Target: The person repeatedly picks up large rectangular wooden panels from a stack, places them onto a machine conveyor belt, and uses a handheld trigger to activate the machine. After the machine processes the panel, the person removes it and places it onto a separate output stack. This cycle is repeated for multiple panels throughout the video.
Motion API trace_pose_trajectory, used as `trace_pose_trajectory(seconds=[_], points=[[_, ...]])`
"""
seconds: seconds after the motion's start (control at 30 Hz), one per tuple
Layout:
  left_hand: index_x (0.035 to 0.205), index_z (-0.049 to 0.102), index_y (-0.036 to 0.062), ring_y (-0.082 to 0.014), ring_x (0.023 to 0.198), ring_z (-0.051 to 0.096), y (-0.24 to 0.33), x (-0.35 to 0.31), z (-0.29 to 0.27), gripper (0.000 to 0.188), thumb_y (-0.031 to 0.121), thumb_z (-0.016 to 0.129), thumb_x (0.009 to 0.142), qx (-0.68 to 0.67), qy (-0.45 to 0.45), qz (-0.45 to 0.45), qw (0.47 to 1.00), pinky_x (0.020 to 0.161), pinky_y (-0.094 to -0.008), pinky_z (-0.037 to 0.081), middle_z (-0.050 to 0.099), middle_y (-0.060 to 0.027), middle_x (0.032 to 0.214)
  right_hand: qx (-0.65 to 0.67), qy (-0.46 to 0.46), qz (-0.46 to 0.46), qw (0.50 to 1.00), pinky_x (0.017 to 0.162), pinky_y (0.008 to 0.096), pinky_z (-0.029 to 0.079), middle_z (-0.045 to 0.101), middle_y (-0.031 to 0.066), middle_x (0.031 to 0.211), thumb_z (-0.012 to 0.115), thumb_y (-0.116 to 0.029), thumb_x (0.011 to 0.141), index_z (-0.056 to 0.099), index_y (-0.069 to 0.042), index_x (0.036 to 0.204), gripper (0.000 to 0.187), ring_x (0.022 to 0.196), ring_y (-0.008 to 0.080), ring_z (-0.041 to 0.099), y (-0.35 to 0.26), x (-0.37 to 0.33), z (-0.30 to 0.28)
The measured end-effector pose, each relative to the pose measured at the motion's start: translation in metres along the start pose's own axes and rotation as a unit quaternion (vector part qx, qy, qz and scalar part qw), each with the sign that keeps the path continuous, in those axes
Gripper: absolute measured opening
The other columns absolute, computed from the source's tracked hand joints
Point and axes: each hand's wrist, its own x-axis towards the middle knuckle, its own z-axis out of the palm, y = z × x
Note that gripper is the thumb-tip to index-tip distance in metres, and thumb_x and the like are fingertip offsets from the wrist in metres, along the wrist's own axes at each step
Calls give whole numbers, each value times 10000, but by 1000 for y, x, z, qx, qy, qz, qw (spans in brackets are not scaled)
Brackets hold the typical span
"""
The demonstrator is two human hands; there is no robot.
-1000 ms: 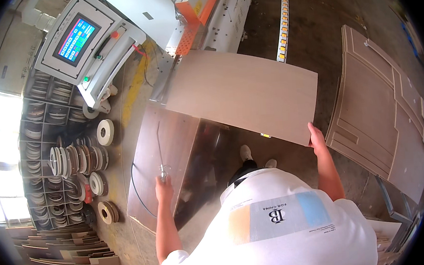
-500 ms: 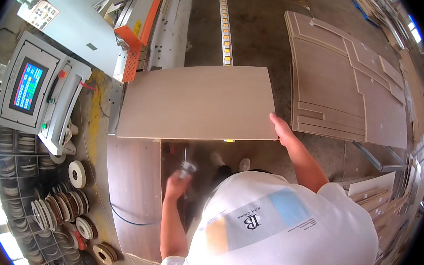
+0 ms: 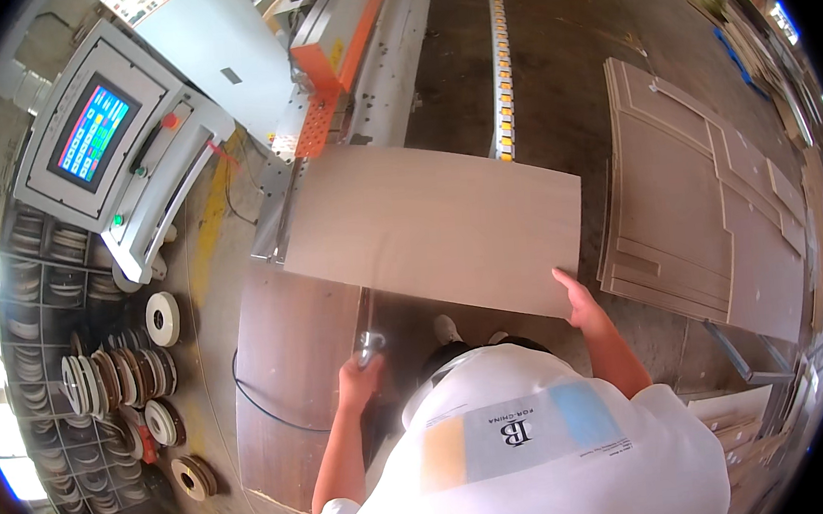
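A large flat brown panel [image 3: 433, 226] lies across the front of the machine, its left end by the metal guide. My right hand [image 3: 584, 303] grips the panel's near right corner, thumb on top and fingers hidden below. My left hand [image 3: 356, 385] is closed around a silver air blow gun [image 3: 370, 345], whose thin nozzle points away from me, just short of the panel's near edge. Beside that hand stands a brown wooden work surface [image 3: 293, 353] with a blue hose [image 3: 274, 413] curving over it.
An orange-edged machine [image 3: 323, 119] stands at the far left, with a control panel [image 3: 92, 132] nearer. A roller rail [image 3: 501, 66] runs away behind the panel. Stacked boards [image 3: 672, 188] lie at right on a metal frame [image 3: 733, 352]. Rolls of edge banding [image 3: 117, 382] fill the left.
The view has swung, so the scene sits further right and the panel looks tilted. The blow gun, blurred before, is now nearly still beside the work surface. My right hand keeps the corner.
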Motion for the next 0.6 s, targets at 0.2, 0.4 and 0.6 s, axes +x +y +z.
trace_pose_trajectory(seconds=[0.2, 0.4, 0.6], points=[[942, 622, 69, -59, 470, 490, -10, 27, 9, 194, 237, 707, 990, -128, 87, 21, 988, 435, -241, 381, 543, 28, 613, 50, -57, -12, 997, 1075, 431, 456, 624, 91, 1366, 691, -446, 966, 583, -60, 1377, 574, 1273, 262, 574, -8, 19, 21], [985, 703, 50, -78, 603, 575, 3, 19, 22, 180, 220, 733, 935, -94, 102, -14, 990, 549, -286, 471, 636, 8, 709, 52, -26, -6, 998, 1097, 440, 438, 608, 95, 1391, 678, -449, 976, 559, -59, 1406, 593, 1301, 274, 553, -28, 34, 43], [1030, 702, 83, -128, 614, 618, 28, 14, 40, 232, 289, 734, 926, -4, 85, -54, 995, 575, -331, 497, 660, -29, 718, 84, -31, -41, 995, 1112, 442, 421, 592, 89, 1417, 683, -462, 970, 541, -62, 1430, 626, 1319, 273, 538, -35, 65, 30]])
